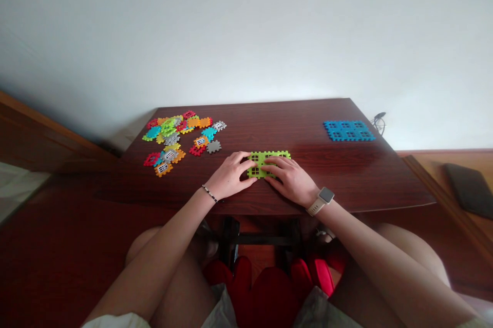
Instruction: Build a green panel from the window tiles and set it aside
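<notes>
In front of me a lime-green panel of interlocking window tiles [262, 158] lies at the near side of the table, with toothed edges and square window openings. My left hand [232, 175] grips its left end, fingers at the upper edge and thumb at the lower corner. Across its right half reaches my right hand [289, 178], with fingers on the top face and the thumb along the near edge. These fingers hide much of the panel's middle and right.
A blue panel of the same kind [348, 131] lies at the table's far right. On the left is a loose pile of coloured toothed tiles [168, 127], several with white windows. The wooden table [269, 122] meets a pale wall [246, 35]. A black cable [379, 121] hangs behind the right edge.
</notes>
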Demonstrator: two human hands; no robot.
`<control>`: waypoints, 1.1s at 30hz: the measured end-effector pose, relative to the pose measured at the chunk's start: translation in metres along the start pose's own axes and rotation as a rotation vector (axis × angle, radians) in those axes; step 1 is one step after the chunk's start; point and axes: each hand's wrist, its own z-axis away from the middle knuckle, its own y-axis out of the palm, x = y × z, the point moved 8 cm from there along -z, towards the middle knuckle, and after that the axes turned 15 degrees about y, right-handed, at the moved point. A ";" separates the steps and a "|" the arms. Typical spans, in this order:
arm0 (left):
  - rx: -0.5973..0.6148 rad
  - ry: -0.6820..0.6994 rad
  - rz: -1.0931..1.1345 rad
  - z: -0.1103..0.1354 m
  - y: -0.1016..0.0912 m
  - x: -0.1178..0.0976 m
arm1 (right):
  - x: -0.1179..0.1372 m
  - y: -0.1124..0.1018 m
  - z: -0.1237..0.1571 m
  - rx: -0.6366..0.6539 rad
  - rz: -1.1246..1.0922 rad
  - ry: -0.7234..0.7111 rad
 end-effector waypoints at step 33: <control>0.000 -0.011 -0.027 -0.002 0.001 0.002 | 0.008 0.001 0.001 0.039 0.015 -0.083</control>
